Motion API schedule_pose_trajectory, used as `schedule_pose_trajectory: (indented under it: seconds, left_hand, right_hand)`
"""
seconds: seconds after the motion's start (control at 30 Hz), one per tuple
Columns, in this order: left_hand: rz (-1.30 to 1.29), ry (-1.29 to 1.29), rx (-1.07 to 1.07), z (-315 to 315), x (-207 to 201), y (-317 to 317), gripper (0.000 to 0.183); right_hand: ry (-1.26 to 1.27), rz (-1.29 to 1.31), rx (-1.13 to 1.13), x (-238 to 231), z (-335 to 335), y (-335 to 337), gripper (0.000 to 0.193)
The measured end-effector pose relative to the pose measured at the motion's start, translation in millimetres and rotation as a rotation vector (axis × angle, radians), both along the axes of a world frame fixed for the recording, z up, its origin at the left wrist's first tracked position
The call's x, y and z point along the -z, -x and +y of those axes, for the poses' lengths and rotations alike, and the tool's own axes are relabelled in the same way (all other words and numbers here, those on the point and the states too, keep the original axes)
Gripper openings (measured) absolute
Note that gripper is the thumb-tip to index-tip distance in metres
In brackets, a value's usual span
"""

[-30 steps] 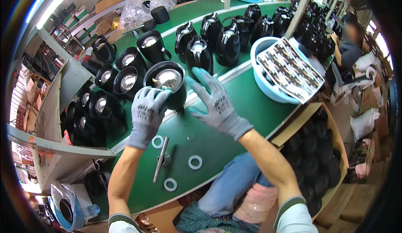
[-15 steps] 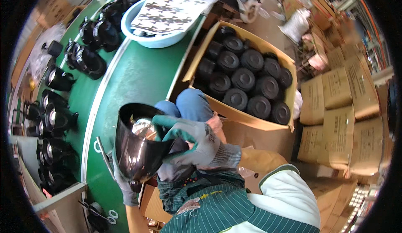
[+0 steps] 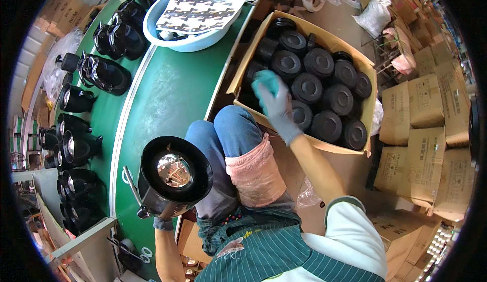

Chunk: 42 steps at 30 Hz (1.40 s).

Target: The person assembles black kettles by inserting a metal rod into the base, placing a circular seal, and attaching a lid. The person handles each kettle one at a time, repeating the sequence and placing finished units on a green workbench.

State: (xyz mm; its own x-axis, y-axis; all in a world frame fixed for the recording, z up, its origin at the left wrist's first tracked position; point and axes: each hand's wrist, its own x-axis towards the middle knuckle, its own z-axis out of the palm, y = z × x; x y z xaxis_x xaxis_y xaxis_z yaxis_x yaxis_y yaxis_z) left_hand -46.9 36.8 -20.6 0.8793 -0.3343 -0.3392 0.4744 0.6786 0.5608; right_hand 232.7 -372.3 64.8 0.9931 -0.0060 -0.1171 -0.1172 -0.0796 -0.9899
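Observation:
My left hand (image 3: 163, 224) holds a glossy black jug (image 3: 167, 201) from below. Its fingers are mostly hidden by the jug, and only the grey glove cuff shows clearly. The jug's wide mouth faces up, with a mirror-like round surface inside, and a thin metal handle (image 3: 133, 185) sticks out on its left side. Over the left part of an open cardboard box (image 3: 324, 147), my right hand (image 3: 274, 97), in a grey and teal glove, reaches with stretched, slightly blurred fingers. Black round parts (image 3: 307, 88) with ringed tops fill the box; whether my fingertips touch one is unclear.
Rows of black jugs (image 3: 104, 74) stand along the green workbench (image 3: 175, 86) on the left. A light blue basin (image 3: 190, 42) with a printed sheet (image 3: 203, 8) over it sits at the far end. Stacked cartons (image 3: 403, 155) and a white sack (image 3: 374, 15) are on the right.
My right hand has left the jug's mouth and moved right and away, over the box. The jug has tipped so its mouth now faces up toward me, still in my left hand.

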Motion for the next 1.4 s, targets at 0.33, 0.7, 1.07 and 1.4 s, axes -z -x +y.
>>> schedule_pose_trajectory:
  seconds: [0.33,0.7,1.07,1.4]
  left_hand:
    - [0.018,0.046,0.042,1.6,20.6,13.1,0.059]
    - [-0.003,0.176,-0.043,-28.7,7.5,-6.7,0.06]
    - [-0.041,0.255,-0.017,-63.4,-25.3,-13.1,0.061]
    - [-0.046,0.261,0.131,-71.9,-53.6,-20.8,0.062]
  right_hand:
    - [1.484,-0.159,-0.381,106.5,-10.8,-109.7,0.146]
    - [0.135,-0.02,-0.115,-69.2,-5.0,31.6,0.106]
    - [-0.39,-0.426,-0.735,-79.1,78.1,153.2,0.109]
    - [-0.115,-0.551,-0.913,-114.5,56.3,140.7,0.107]
